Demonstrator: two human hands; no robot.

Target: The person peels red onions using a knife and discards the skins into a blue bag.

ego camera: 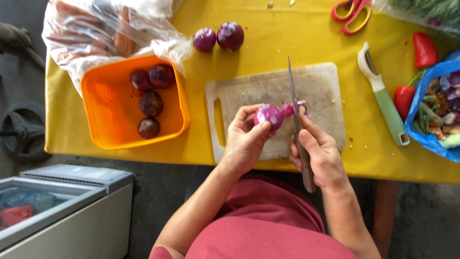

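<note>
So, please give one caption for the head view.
Left hand holds red onion over cutting board; right hand peels with knife.

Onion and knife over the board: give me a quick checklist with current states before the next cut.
1. Left hand grips the onion: ok.
2. Right hand holds the knife: ok.
3. Onion over the board: ok.
4. Left fingertips apart from the blade: cannot tell; they sit close beside it.
5. Peeled skin hangs off the onion, near the blade: not ok.
6. Peeler lies off the board: ok.
</note>
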